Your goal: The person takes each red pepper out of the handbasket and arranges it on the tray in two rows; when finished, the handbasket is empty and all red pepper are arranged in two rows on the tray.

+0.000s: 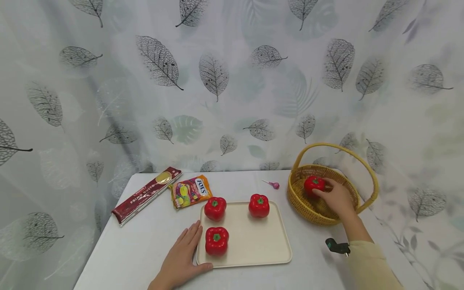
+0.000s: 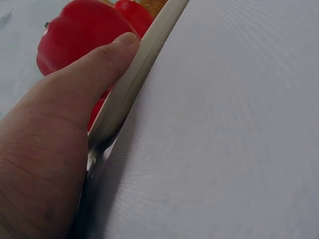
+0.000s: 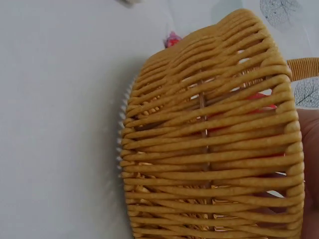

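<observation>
In the head view my right hand (image 1: 338, 196) reaches over the rim of the yellow wicker basket (image 1: 298, 206) and grips a red bell pepper (image 1: 313, 184) inside it. From the right wrist the woven basket side (image 3: 214, 149) hides most of that pepper. My left hand (image 1: 183, 257) lies at the left front corner of a cream tray (image 1: 253, 245), fingers straight along its left edge. Its thumb (image 2: 107, 57) rests at the front rim. On the tray sit three red bell peppers: back left (image 1: 215, 208), front left (image 1: 216, 241) and back right (image 1: 259, 206).
A long dark red packet (image 1: 146, 195) lies at the table's left back, beside a colourful Fox's sweets bag (image 1: 191, 191). A small pink lollipop (image 1: 275, 185) lies left of the basket. The basket's tall handle (image 1: 338, 146) arches over it. A leaf-patterned curtain (image 1: 232, 100) hangs behind.
</observation>
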A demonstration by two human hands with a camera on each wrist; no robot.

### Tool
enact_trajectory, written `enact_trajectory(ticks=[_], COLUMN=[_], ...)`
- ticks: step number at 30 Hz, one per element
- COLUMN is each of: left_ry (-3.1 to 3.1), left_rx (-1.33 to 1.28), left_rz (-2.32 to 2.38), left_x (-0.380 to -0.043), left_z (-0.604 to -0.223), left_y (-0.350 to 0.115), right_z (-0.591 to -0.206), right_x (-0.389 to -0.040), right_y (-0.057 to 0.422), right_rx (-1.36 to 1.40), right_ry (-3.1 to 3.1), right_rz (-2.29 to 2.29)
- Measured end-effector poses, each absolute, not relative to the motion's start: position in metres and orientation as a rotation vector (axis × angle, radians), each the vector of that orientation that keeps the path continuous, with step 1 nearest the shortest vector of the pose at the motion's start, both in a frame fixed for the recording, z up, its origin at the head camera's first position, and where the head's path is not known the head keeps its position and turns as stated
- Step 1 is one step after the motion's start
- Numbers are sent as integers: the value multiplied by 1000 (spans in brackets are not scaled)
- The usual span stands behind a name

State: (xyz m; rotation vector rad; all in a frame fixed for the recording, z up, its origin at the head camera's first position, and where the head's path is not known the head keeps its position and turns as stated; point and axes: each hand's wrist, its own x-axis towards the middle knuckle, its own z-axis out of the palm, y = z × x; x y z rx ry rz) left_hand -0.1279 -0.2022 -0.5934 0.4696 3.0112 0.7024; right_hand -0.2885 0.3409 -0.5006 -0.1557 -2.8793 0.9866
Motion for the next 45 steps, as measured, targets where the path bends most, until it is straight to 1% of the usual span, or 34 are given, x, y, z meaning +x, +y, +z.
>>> enact_trajectory(ticks=[8,15,35,45], left_ry=[3004,3004,3039,3018], left_rx=[461,450,475,466], left_rz=[703,687,722,716], left_x=[-127,-128,-129,-128], left_z=[-592,-593,-596,-593], left_y=[-200,-201,-201,-200], right_z=[-498,-495,-469,-463], right_x=[-275,-267,-239,-218], right_y=[332,326,304,282], right_rx=[-70,-27,62,197], right_ry=[-2753,-2706,-2628,-2564], right_rz=[1086,1058,1111,1218])
